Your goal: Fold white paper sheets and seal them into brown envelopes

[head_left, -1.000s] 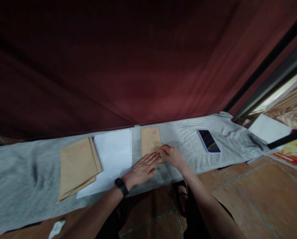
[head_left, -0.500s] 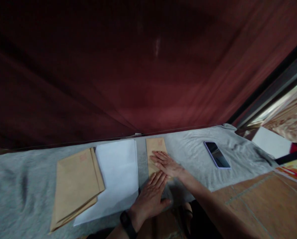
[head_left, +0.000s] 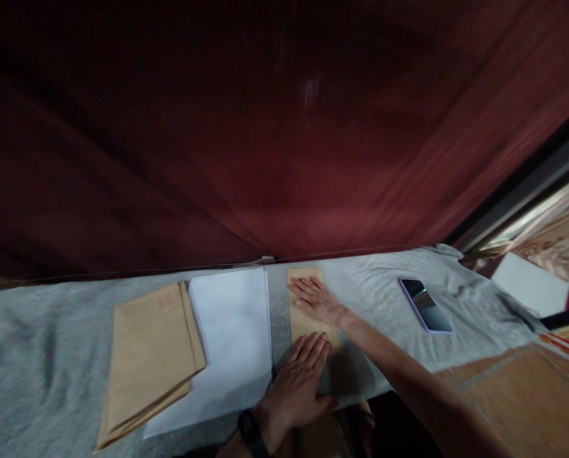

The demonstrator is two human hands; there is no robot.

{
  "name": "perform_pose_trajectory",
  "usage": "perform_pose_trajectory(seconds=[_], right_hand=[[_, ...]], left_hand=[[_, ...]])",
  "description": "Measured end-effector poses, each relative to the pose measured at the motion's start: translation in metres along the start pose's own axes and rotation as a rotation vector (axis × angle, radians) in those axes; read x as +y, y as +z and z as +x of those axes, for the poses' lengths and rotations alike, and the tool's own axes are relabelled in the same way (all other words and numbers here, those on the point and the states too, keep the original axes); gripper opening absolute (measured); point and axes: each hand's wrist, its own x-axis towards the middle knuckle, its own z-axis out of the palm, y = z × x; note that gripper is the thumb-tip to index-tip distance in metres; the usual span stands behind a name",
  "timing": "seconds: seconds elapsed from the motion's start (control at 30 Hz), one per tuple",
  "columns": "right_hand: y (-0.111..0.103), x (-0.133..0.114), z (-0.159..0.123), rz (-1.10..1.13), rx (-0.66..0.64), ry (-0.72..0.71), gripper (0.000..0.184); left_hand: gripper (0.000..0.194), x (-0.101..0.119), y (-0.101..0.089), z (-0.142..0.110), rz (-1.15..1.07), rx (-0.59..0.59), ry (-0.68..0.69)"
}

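Dark red fabric (head_left: 289,184), 1 piece as far as I can tell, fills the back. Below it, 1 grey plush cloth (head_left: 370,286), rumpled on the right, bears everything being handled. Tiled floor (head_left: 499,388) shows lower right.

White paper stack (head_left: 231,331): 2+ sheets by the offset edges, exact count hidden. Kraft envelope pile (head_left: 148,350) overlaps its left side; at least 2 layers, total unclear, red print on the top one.

Narrow kraft envelope (head_left: 304,323): 1, flat on the cloth between the paper and the phone, under both hands. Can't tell if it's folded over or has anything inside.

Hands, 2. Right hand (head_left: 317,304) lies palm down on the far half, fingers slightly spread. Left hand (head_left: 301,375) is flat over the near end, fingers close together, thumb out to the side. Neither pinches anything.

1 phone (head_left: 425,306), purple edge, screen up, right of the hands, apart from them. 1 black wristband (head_left: 251,432) on the left wrist.

Handling, my read: envelope is light, thin, semi-stiff, will crease and may slide on the plush. Take it by the long edges or a far corner; don't squeeze mid-panel.
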Motion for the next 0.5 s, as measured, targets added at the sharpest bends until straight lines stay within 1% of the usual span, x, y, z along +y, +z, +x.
perform_pose_trajectory(seconds=[0.1,0.2,0.3,0.4,0.5], right_hand=[[-0.002,-0.018,-0.026,0.092,-0.087,-0.052,0.049],[-0.006,-0.035,-0.053,0.186,-0.176,-0.066,0.049],[-0.009,-0.048,-0.075,0.273,-0.197,-0.075,0.047],[-0.01,-0.046,-0.082,0.305,-0.184,-0.096,0.045],[-0.009,-0.027,-0.067,0.219,-0.183,-0.104,0.046]], left_hand=[[0.09,0.003,-0.004,0.001,-0.009,-0.034,-0.022],[0.088,0.006,-0.007,0.001,-0.018,-0.066,-0.055],[0.087,0.008,-0.007,0.0,-0.036,-0.085,-0.069],[0.086,0.007,-0.007,-0.001,-0.025,-0.077,-0.05],[0.087,0.006,-0.008,-0.001,0.008,-0.045,-0.006]])
